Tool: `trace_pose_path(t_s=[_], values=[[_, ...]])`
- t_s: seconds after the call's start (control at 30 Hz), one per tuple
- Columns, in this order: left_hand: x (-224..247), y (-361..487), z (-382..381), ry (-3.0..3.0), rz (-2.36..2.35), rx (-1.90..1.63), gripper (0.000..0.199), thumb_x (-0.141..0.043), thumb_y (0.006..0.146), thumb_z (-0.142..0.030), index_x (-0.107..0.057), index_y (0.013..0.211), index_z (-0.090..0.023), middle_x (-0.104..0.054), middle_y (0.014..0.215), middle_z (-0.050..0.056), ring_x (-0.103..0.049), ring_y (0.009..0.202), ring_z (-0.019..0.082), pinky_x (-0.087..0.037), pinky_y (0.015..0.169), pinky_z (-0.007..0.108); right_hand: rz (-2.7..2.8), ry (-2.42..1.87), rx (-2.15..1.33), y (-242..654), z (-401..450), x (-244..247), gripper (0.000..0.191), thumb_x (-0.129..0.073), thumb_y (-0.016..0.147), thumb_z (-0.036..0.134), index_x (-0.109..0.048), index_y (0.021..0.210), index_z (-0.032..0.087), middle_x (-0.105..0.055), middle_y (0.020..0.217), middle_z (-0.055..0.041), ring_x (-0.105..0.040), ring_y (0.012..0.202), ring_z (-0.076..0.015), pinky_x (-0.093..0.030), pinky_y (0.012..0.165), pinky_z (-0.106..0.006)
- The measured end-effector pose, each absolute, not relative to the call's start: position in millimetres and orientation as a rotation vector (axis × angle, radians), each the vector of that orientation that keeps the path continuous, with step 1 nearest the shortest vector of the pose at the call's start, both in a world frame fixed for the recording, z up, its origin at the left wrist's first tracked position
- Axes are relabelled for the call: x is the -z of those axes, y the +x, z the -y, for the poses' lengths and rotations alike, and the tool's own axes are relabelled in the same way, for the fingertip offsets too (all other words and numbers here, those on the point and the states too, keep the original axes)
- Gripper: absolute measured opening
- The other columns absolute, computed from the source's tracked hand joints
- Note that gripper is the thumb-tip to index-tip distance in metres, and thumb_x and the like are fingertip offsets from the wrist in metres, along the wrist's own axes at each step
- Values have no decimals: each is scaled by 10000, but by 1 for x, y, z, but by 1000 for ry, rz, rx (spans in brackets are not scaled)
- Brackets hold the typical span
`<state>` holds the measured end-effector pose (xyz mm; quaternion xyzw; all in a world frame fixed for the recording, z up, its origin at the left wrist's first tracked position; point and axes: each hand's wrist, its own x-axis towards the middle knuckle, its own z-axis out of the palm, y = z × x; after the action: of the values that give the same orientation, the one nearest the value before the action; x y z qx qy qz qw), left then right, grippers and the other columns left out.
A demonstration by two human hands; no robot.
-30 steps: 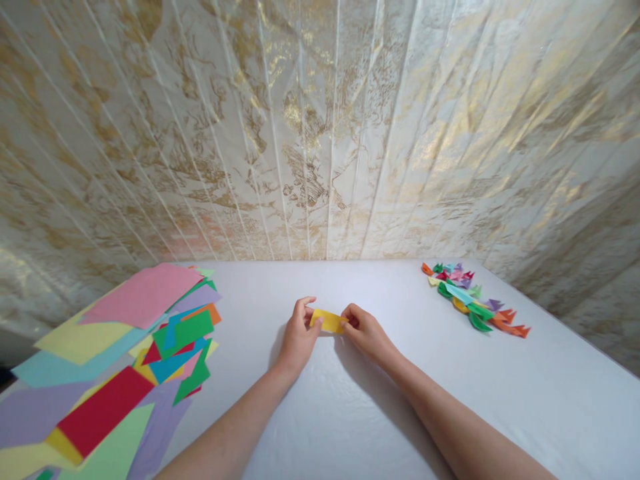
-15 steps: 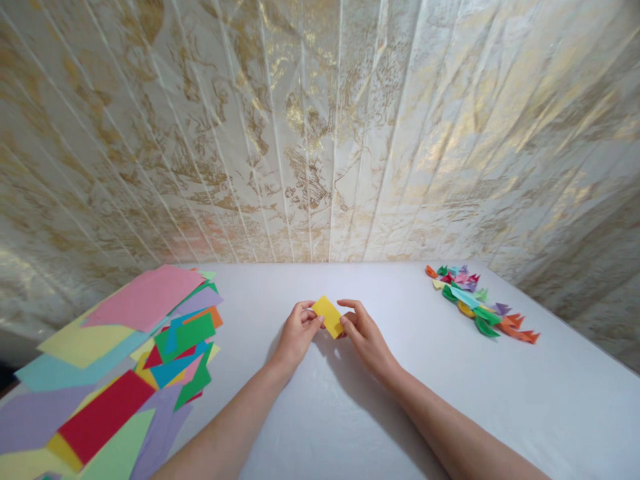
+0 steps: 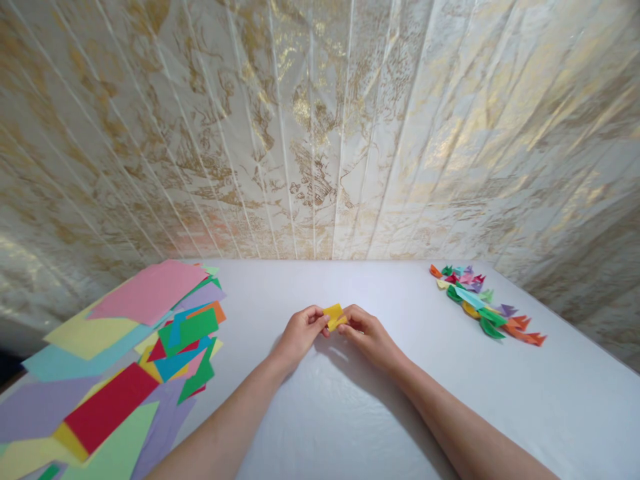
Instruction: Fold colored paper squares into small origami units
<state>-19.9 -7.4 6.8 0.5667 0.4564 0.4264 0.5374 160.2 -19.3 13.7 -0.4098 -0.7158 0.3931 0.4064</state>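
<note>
A small piece of yellow paper (image 3: 333, 314) is held between my two hands, a little above the white table (image 3: 320, 413). My left hand (image 3: 305, 333) pinches its left side between thumb and fingers. On the right, my right hand (image 3: 367, 333) grips the lower right edge, where the paper looks bent over. My fingers cover parts of both sides, so the full outline of the paper is hidden.
Loose coloured paper lies on the left, with a pink sheet (image 3: 150, 291), a red piece (image 3: 113, 407) and a green piece (image 3: 191, 331). Folded paper shapes (image 3: 493, 316) in several colours sit at the right. Behind the table hangs a gold-patterned curtain (image 3: 310, 133).
The yellow paper has gone from a flat, tilted rectangle to a smaller bent shape. My right fingers have closed in around its right side. The whole view has shifted slightly.
</note>
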Motion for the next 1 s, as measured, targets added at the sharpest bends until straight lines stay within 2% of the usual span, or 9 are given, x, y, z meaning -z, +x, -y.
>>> trace_pose_path(t_s=[0.1, 0.23, 0.5, 0.73, 1.0], values=[[-6, -18, 9, 1400, -1087, -1011, 259, -576, 802, -418, -630, 743, -171, -624, 630, -13, -578, 654, 153, -441, 697, 260, 1710, -1077, -1033, 159, 18, -11, 283, -561, 857, 431, -600, 731, 181, -604, 792, -31, -542, 746, -163, -440, 702, -286], [-7, -16, 11, 1433, -1076, -1008, 264, -547, 810, -404, -651, 762, -166, -637, 674, 3, -588, 685, 162, -445, 683, 257, 1604, -1169, -1063, 158, 15, -4, 341, -550, 840, 501, -562, 720, 182, -571, 653, 3, -502, 633, -141, -402, 609, -260], [-14, -12, 16, 1464, -1108, -990, 254, -527, 806, -387, -668, 776, -177, -649, 669, 12, -605, 696, 176, -463, 691, 263, 1579, -1261, -984, 158, 15, 0, 301, -541, 843, 451, -538, 699, 187, -569, 616, 9, -496, 590, -135, -385, 576, -252], [-8, -10, 15, 1443, -1085, -985, 257, -556, 783, -397, -675, 819, -172, -684, 785, 24, -596, 666, 154, -464, 666, 253, 1555, -1282, -978, 156, 16, 0, 294, -548, 833, 447, -532, 687, 192, -564, 601, 14, -489, 573, -133, -379, 553, -247], [-4, -10, 15, 1470, -1096, -1000, 246, -546, 800, -389, -659, 778, -171, -631, 688, 2, -580, 650, 148, -445, 659, 245, 1541, -1294, -971, 152, 18, -2, 296, -539, 832, 451, -515, 674, 202, -544, 600, 14, -479, 577, -139, -368, 560, -254]])
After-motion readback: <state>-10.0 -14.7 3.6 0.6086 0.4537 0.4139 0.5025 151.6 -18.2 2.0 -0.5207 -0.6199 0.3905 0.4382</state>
